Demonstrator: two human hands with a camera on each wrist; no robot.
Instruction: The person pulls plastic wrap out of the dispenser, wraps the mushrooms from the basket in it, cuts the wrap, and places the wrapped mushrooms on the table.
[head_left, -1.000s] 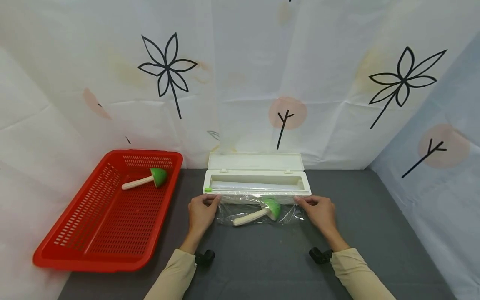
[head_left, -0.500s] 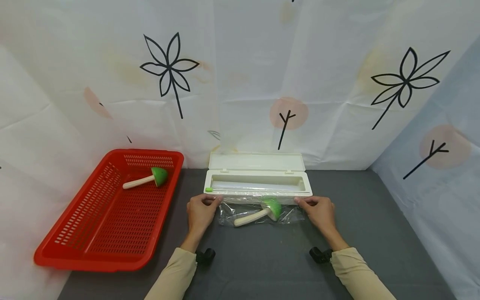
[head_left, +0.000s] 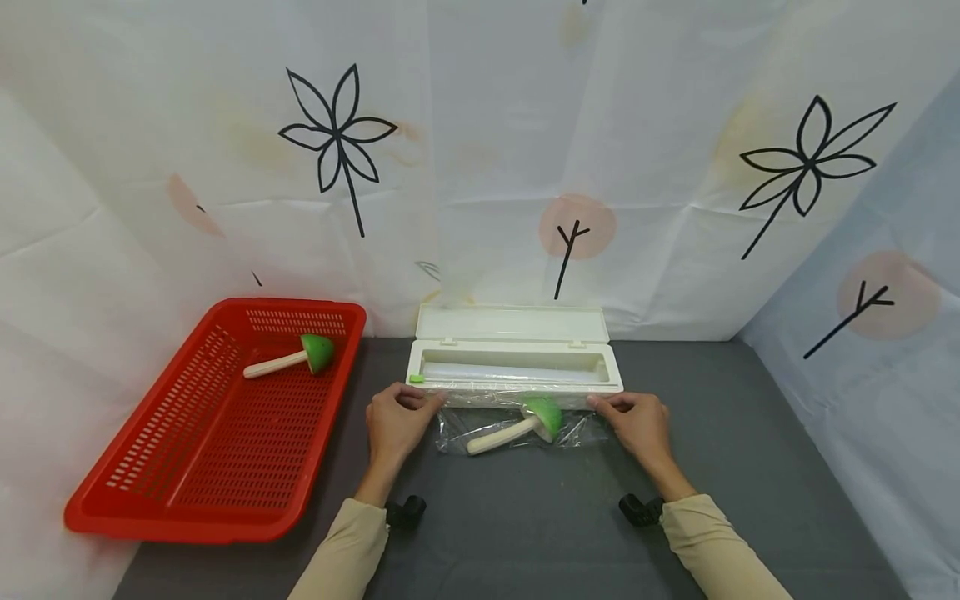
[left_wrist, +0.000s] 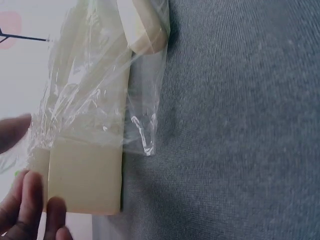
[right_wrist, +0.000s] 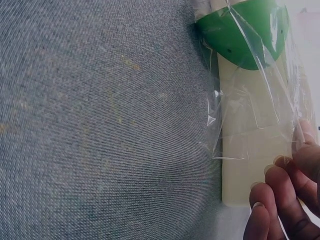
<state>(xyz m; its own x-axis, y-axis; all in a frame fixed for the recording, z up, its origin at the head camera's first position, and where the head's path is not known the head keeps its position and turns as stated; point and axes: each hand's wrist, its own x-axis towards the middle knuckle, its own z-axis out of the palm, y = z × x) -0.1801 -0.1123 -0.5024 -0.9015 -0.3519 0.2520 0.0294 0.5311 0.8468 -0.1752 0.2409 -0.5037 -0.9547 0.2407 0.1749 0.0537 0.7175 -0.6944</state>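
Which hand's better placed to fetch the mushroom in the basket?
Left hand, probably: nearer the red basket, its thumb and fingers apart, while the right hand appears to pinch the clear film.

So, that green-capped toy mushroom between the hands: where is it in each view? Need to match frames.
Head: toy mushroom in the lower middle, slightly right of centre, cap to the right.
Left wrist: top edge, near the middle; only the pale stem end shows.
Right wrist: top right, mostly the green cap.
Shared landmark: white film dispenser, its cream front left of centre in left wrist, right of centre in right wrist.
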